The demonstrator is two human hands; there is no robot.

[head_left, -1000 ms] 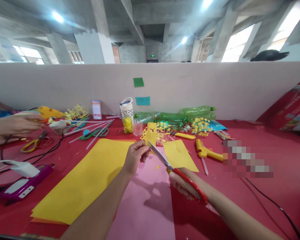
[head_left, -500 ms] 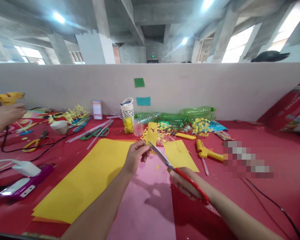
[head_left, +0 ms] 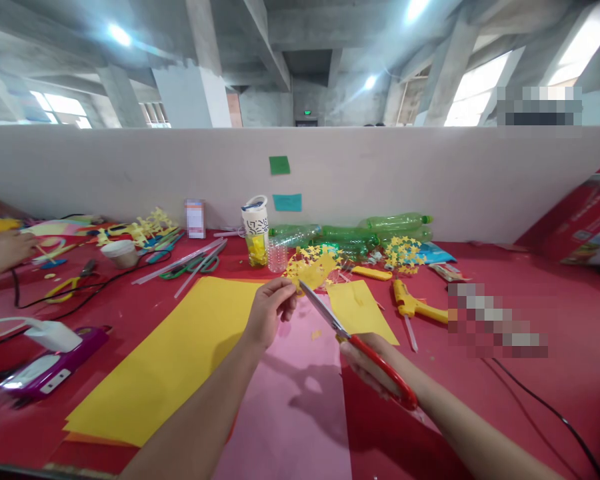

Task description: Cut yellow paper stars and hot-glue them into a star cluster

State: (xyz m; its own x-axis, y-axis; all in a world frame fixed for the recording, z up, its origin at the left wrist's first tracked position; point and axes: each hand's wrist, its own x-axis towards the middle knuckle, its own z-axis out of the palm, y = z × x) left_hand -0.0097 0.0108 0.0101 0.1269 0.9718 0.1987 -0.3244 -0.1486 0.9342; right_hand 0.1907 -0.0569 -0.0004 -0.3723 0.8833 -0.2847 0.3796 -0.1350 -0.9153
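Hands, two: the left hand (head_left: 273,310) is pinching one piece of yellow paper (head_left: 313,272), fingers drawn in narrow; the right hand (head_left: 373,367) is closing around one pair of red-handled scissors (head_left: 380,363), blades pointing at the paper's near edge. The held paper is hovering beyond one pink sheet (head_left: 290,413). Yellow sheets (head_left: 165,360), stacked, number unclear, are lying left of it; one smaller yellow sheet (head_left: 363,310) is lying to the right. Star clusters, two: one (head_left: 303,257) is sitting behind the held paper, another (head_left: 405,255) farther right, near green bottles (head_left: 400,221) whose exact count cannot be told. One yellow glue gun (head_left: 420,308) is resting on the red table (head_left: 505,413). One tumbler (head_left: 255,217) is standing before the partition (head_left: 380,173), which is bearing two notes, one green (head_left: 279,165), one blue (head_left: 287,203). One co-worker's hand (head_left: 13,247) is reaching in at far left.
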